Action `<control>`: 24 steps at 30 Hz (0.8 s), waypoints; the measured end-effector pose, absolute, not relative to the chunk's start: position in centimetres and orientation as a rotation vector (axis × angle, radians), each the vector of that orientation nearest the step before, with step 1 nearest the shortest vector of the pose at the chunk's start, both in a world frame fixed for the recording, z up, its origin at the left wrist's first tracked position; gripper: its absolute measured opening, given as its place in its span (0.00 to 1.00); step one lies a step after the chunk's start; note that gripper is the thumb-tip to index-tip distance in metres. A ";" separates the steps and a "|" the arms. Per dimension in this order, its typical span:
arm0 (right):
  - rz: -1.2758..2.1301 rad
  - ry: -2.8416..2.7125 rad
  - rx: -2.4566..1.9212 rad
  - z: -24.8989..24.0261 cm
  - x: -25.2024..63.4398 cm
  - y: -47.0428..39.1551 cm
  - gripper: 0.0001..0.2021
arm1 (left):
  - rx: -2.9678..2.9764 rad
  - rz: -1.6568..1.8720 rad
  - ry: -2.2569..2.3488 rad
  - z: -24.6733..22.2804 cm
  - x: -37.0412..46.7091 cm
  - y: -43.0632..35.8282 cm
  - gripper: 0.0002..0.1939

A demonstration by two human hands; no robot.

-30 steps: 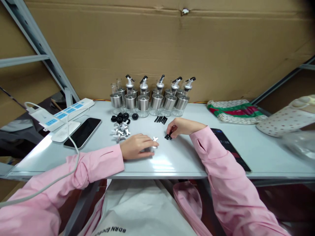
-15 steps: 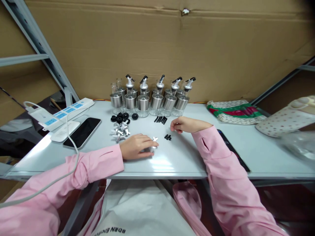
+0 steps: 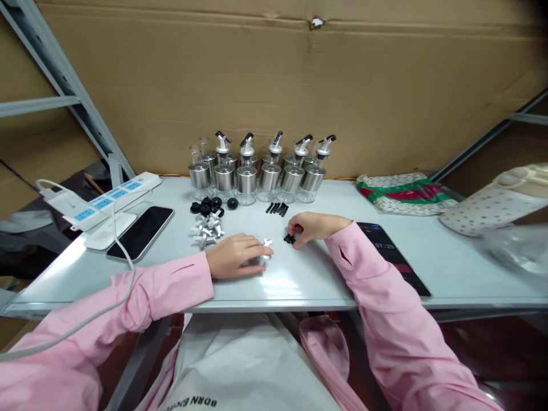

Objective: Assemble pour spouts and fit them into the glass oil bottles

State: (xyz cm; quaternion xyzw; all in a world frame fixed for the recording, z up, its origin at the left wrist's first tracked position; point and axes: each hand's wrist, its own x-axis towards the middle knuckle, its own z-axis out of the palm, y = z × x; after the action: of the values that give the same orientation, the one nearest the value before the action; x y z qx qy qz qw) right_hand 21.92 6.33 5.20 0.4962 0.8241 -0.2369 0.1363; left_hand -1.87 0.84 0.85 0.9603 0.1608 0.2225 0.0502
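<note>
My left hand (image 3: 237, 255) rests on the table with its fingers closed around a silver-grey pourer spout (image 3: 267, 244), whose forked end sticks out past the fingertips. To its right, the thumb and index finger of my right hand (image 3: 311, 226) come together at a small cluster of black parts (image 3: 287, 238), pinching at one of them; the fingertips partly hide it. Several more silver spouts (image 3: 207, 229) lie in a heap left of my left hand. Black round stoppers (image 3: 206, 206) sit just behind that heap. A row of slim black pieces (image 3: 278, 209) lies beyond my right hand.
Glass bottles with steel sleeves (image 3: 246, 180) line the back, several topped with pourers (image 3: 275, 147). On the left are a phone (image 3: 143, 231), a white charger (image 3: 109, 231) and a power strip (image 3: 115, 200). On the right are another phone (image 3: 394, 257), a patterned pouch (image 3: 405, 194) and a dotted bottle (image 3: 483, 205).
My right hand has moved left and down onto the cluster of small black parts, uncovering more of the right phone. The left hand keeps hold of the spout. The view has shifted slightly.
</note>
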 end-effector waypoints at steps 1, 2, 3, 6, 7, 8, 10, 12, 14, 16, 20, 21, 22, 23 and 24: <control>-0.684 2.397 1.433 5.1 21.9 6.4 0.18 | 2.923 0.677 0.490 0.9 -1.9 0.8 0.15; -0.684 2.405 1.430 5.0 21.9 6.4 0.17 | 2.923 0.674 0.491 0.9 -1.9 0.8 0.15; -0.687 2.410 1.426 5.0 21.9 6.4 0.17 | 2.921 0.670 0.494 0.9 -1.9 0.8 0.16; -0.702 2.431 1.418 4.8 22.0 6.6 0.15 | 2.918 0.659 0.504 0.9 -1.9 0.8 0.16; -0.706 2.437 1.422 4.7 22.0 6.7 0.14 | 2.917 0.659 0.505 0.9 -1.9 0.8 0.16; -0.710 2.444 1.425 4.6 22.0 6.7 0.14 | 2.916 0.659 0.504 0.9 -1.9 0.8 0.15; -0.715 2.461 1.435 4.5 22.1 6.8 0.13 | 2.912 0.661 0.500 0.9 -1.8 0.8 0.15; -0.720 2.489 1.443 4.3 22.1 6.9 0.12 | 2.910 0.663 0.496 0.8 -1.8 0.8 0.15; -0.730 2.519 1.450 4.1 22.2 7.0 0.12 | 2.907 0.663 0.494 0.8 -1.8 0.8 0.15; -0.749 2.543 1.447 3.9 22.2 7.2 0.12 | 2.904 0.664 0.491 0.8 -1.8 0.8 0.15; -0.784 2.591 1.441 3.7 22.2 7.3 0.13 | 2.908 0.667 0.494 0.9 -1.8 0.8 0.15; -0.794 2.595 1.438 3.7 22.2 7.3 0.13 | 2.910 0.669 0.495 0.9 -1.8 0.8 0.15; -0.809 2.592 1.432 3.7 22.3 7.2 0.14 | 2.911 0.669 0.495 0.9 -1.9 0.8 0.15; -0.829 2.583 1.423 3.8 22.3 7.1 0.15 | 2.913 0.670 0.494 0.9 -1.9 0.8 0.15; -0.850 2.572 1.412 3.9 22.4 7.1 0.17 | 2.913 0.671 0.492 0.9 -1.9 0.8 0.15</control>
State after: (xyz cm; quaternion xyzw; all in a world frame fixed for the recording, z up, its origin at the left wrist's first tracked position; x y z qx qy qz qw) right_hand 22.41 7.07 3.86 0.4620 0.8411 -0.2779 0.0436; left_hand -1.89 0.83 0.85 0.9600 0.1623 0.2212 0.0558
